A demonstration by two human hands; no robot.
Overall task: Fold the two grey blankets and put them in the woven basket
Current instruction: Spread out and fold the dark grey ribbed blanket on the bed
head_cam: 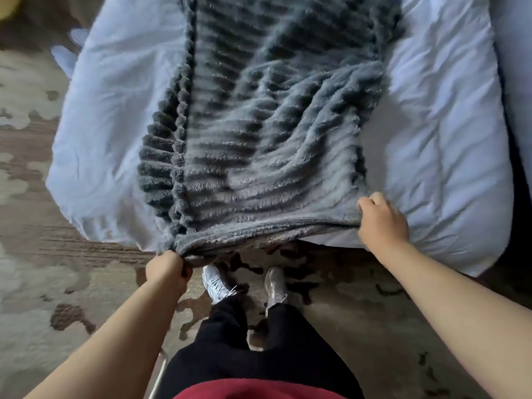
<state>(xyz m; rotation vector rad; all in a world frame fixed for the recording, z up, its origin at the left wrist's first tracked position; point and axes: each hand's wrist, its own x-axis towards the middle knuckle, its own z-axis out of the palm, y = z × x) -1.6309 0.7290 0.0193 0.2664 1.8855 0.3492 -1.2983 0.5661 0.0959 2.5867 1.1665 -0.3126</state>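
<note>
A grey ribbed fleece blanket [259, 133] lies lengthwise on the bed, folded into a long strip, with a second layer showing along its left side. My left hand [167, 270] grips the blanket's near left corner just off the bed's edge. My right hand [381, 223] grips the near right corner on the bed. The near hem stretches between both hands. No woven basket is in view, and I cannot tell a second blanket apart.
The bed is covered by a white duvet [431, 125] and reaches to my feet. A patterned beige and brown carpet [57, 269] surrounds it. My shoes [216, 283] stand close to the bed's foot.
</note>
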